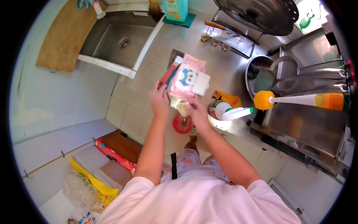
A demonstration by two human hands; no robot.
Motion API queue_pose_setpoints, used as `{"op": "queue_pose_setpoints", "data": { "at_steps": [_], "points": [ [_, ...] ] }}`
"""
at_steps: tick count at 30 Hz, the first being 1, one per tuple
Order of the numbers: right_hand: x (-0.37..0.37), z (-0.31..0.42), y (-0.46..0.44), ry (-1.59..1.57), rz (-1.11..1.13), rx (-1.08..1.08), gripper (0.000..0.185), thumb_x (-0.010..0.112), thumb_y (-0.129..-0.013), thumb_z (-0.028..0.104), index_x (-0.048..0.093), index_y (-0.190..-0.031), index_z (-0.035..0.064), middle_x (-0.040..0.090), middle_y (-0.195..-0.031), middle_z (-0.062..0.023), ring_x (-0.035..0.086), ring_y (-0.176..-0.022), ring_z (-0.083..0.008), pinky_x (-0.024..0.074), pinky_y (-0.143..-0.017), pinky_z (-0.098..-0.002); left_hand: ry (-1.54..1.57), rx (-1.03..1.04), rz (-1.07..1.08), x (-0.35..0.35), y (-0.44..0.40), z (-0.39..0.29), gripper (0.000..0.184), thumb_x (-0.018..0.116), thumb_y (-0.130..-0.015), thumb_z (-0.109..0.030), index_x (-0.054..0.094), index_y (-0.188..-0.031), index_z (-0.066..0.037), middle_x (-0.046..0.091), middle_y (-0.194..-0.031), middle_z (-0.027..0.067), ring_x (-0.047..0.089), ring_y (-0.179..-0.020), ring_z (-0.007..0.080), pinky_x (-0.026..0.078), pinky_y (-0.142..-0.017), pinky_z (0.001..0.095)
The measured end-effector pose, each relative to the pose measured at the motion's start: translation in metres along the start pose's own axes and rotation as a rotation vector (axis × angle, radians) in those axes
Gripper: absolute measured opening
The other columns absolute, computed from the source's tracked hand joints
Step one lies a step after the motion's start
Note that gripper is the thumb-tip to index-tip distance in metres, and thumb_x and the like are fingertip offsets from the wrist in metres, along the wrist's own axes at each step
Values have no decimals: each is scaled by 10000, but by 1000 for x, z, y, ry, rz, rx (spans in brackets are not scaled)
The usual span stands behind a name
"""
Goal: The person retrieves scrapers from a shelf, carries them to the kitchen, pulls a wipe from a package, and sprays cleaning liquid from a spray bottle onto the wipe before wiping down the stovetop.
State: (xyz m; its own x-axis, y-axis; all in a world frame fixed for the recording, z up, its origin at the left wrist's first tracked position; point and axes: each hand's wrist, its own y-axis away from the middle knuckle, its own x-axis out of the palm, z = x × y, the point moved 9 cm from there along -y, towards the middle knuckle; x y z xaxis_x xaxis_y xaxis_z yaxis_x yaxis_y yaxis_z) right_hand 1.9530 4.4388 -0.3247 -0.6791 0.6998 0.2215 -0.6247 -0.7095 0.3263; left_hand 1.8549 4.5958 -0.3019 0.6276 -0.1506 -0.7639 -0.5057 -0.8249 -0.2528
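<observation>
My left hand (159, 100) is closed at the lower end of a tool's red handle (168, 75); the tool's pale head points up and away. A pale yellowish, rounded piece (183, 108) is pinched in my right hand (198, 116), at the counter's front edge. Just beyond both hands lies a pink and white packet (184, 77) with a blue cartoon print and a white lid (201, 83). Something blue lies partly hidden beneath the tool. Below the pale piece, a red bowl or bucket (182, 124) stands lower down.
A steel sink (123, 41) is at the left, with a wooden board (64, 39) beside it. To the right are a white spray bottle (226, 111), an orange cloth (228, 98), a yellow-headed brush (264, 100) and a metal bowl (248, 76). A large dark pan (257, 14) stands behind.
</observation>
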Motion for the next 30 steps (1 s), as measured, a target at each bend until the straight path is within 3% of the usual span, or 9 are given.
{"op": "queue_pose_setpoints", "data": {
  "at_steps": [1,4,6,9,12,16,24,28,30],
  "points": [
    [4,6,-4,-46,41,-45,122,541,-870,-22,600,-975,-40,258,-1539,-243,482,-1268,-233,341,-1042,-278,-49,15,-9,1,-3,1,299,642,-811,-36,686,-1100,-97,543,-1336,152,570,-1080,332,459,-932,417],
    [1,16,8,-15,-28,67,117,550,-872,-9,596,-975,-41,251,-1546,-235,433,-1326,-257,344,-1044,-289,-115,112,-105,-22,-5,-18,324,625,-813,-23,654,-1130,-81,569,-1278,175,572,-1065,338,462,-923,420],
    [-13,29,30,123,-30,-74,116,558,-873,0,595,-977,-37,266,-1545,-218,496,-1255,-243,387,-1007,-291,-11,141,-94,-44,14,-42,321,627,-809,-23,643,-1126,-71,576,-1250,176,565,-1075,342,456,-935,418],
    [-50,11,78,81,-50,103,132,561,-887,17,616,-1001,-22,496,-1394,-169,562,-1108,-189,443,-945,-309,292,93,147,-45,66,-79,302,649,-784,-33,629,-1085,-36,585,-1192,153,537,-1119,340,413,-997,412],
    [-101,-2,124,-75,-173,381,135,565,-888,19,634,-1002,-1,569,-1296,-123,563,-1106,-182,453,-926,-297,428,184,318,-7,103,-152,605,775,-705,-99,525,-1252,-43,547,-1260,153,528,-1148,333,421,-994,410],
    [-160,5,142,-90,-394,198,132,557,-897,18,636,-1003,15,570,-1283,-100,570,-1086,-166,470,-886,-285,601,69,503,53,100,-174,895,860,-623,-154,392,-1380,-58,513,-1300,169,522,-1167,351,441,-973,416],
    [-179,21,145,-455,-412,204,166,550,-935,76,613,-1088,73,644,-1074,-20,614,-950,-117,478,-836,-266,423,95,528,55,82,-171,777,844,-637,-138,465,-1306,-34,548,-1249,183,504,-1184,376,432,-990,429],
    [-180,16,159,-629,-368,247,174,543,-938,67,598,-1103,55,640,-1095,-48,624,-999,-160,507,-869,-319,485,55,325,37,94,-159,679,795,-696,-123,483,-1290,-23,593,-1155,156,526,-1179,304,390,-1031,367],
    [-183,19,170,-699,-347,246,179,542,-938,64,592,-1109,49,639,-1098,-57,626,-1021,-176,517,-882,-342,522,-123,245,34,125,-125,459,683,-788,-55,511,-1212,-21,596,-1096,121,551,-1041,225,420,-933,320]
  ]
}}
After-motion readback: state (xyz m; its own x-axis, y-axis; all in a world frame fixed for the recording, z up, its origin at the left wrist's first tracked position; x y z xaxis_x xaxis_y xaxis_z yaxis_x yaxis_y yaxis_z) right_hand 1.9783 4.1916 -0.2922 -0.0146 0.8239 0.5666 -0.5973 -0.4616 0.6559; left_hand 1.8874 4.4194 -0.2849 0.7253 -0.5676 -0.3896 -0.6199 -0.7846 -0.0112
